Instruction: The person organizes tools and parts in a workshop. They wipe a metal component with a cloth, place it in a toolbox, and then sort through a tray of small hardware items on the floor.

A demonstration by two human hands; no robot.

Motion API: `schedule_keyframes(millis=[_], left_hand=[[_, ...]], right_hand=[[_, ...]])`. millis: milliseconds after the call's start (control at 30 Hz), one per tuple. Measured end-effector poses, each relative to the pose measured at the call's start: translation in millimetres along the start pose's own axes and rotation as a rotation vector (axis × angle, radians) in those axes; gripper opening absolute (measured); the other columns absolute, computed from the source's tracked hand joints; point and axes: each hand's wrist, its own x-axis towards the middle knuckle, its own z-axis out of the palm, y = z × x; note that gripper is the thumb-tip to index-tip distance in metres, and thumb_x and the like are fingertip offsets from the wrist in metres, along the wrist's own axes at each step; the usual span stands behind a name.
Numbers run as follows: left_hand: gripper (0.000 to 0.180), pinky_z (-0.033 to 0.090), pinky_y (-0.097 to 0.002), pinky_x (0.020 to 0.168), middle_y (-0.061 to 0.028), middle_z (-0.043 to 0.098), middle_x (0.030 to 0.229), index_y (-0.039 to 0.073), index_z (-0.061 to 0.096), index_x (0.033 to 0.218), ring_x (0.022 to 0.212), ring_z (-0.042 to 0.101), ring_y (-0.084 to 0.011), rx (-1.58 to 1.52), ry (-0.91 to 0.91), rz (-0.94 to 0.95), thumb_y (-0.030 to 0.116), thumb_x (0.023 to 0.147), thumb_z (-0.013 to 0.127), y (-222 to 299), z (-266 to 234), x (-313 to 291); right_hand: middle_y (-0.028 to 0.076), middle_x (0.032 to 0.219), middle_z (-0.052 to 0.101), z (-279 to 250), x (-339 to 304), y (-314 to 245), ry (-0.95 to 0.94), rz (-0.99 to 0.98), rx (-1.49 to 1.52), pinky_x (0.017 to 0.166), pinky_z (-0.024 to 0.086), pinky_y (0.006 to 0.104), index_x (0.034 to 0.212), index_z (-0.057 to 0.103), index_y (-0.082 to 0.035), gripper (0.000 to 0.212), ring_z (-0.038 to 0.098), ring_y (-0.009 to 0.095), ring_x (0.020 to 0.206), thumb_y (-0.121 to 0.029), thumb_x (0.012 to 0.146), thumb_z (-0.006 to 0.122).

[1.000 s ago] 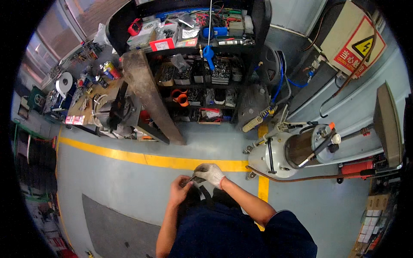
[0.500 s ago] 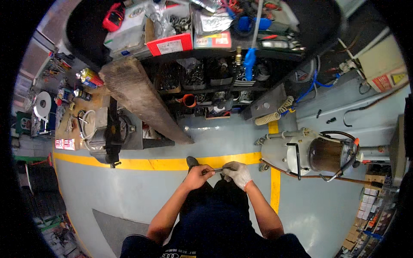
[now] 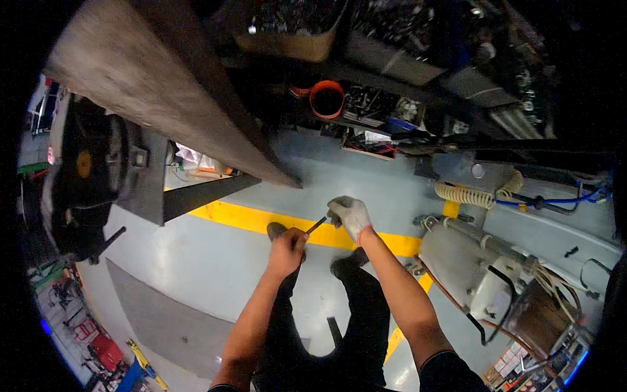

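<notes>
Left hand (image 3: pixel 286 253), bare: grip clamped on a thin dark rod (image 3: pixel 317 225), which slants up and right from thumb and fingers, just above the lower legs. Right hand (image 3: pixel 351 214), in a pale knit glove: fingers curled just beside the rod's upper end; cannot tell whether they touch it or close on anything, as the dark patch beneath them is unclear. Change over 0.5 s: rod previously spanned both hands, level; now tilted, with more of its length bare. Judged meaning: the left now carries most or all of the hold, the right being freer. The 2 shoes, left (image 3: pixel 277 230) and right (image 3: pixel 346 262), are apart, the left at the yellow floor line (image 3: pixel 238 219). Beyond, to the right, wheeled tank (image 3: pixel 467 261); to the left, wooden post (image 3: pixel 170 91). Shelf unit farther ahead now looms larger, orange cup (image 3: pixel 326 100) and cardboard bin (image 3: pixel 287 46) included; reads as a step or lean forward, bringing the stored parts nearer the hands.
</notes>
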Motion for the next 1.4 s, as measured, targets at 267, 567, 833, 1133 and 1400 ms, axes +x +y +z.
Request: schedule_keyframes(millis=[267, 567, 833, 1133, 1400], left_hand=[[0.018, 0.056, -0.0436, 0.075, -0.0215, 0.072, 0.089, -0.001, 0.071, 0.098, 0.082, 0.071, -0.0383, 0.226, -0.036, 0.17, 0.017, 0.097, 0.071, -123.8, 20.9, 90.3], [0.01, 0.056, -0.0432, 0.07, -0.0192, 0.07, 0.085, 0.0, 0.072, 0.093, 0.076, 0.069, -0.0383, 0.433, -0.015, 0.195, 0.009, 0.089, 0.075, -117.3, -14.2, 63.3], [0.011, 0.055, -0.0468, 0.072, -0.0177, 0.07, 0.082, 0.001, 0.072, 0.087, 0.077, 0.069, -0.0393, 0.514, 0.098, 0.282, 0.009, 0.083, 0.077, -112.9, 2.5, 17.6], [0.01, 0.055, -0.0383, 0.072, -0.0179, 0.071, 0.084, -0.001, 0.071, 0.09, 0.075, 0.07, -0.0332, 0.37, -0.043, 0.081, 0.007, 0.086, 0.076, -135.5, -4.2, 39.8], [0.007, 0.049, -0.0304, 0.065, -0.0074, 0.069, 0.08, 0.0, 0.068, 0.091, 0.07, 0.062, -0.0145, 0.351, -0.292, 0.247, 0.006, 0.095, 0.071, -169.2, 50.1, 144.7]], right_hand=[[0.015, 0.116, 0.073, -3.1, 269.1, 96.9, 0.17, -0.314, -0.403, 0.082, 0.056, 0.0389, 0.129, 0.066, -0.005, 0.033, 0.07, 0.029, 0.098, -0.028, 0.105, 0.06], [0.012, 0.109, 0.077, 31.9, 481.6, 63.1, 0.425, -0.401, -1.358, 0.08, 0.06, 0.0423, 0.12, 0.073, -0.015, 0.025, 0.074, 0.031, 0.095, -0.024, 0.103, 0.057], [0.009, 0.105, 0.076, -0.9, 503.8, 133.6, 0.461, -0.399, -1.341, 0.074, 0.059, 0.0414, 0.101, 0.079, -0.009, 0.024, 0.074, 0.026, 0.092, -0.02, 0.095, 0.058], [0.012, 0.079, 0.067, -110.1, 242.4, 187.9, 0.135, -0.099, -0.121, 0.042, 0.048, 0.0367, 0.134, 0.063, -0.001, 0.042, 0.065, 0.022, 0.059, -0.014, 0.097, 0.051], [0.027, 0.096, 0.071, -232.2, 249.2, 343.1, 0.096, -0.003, -0.679, 0.077, 0.056, 0.0483, 0.124, 0.065, -0.001, 0.033, 0.069, 0.042, 0.084, -0.02, 0.098, 0.056]])
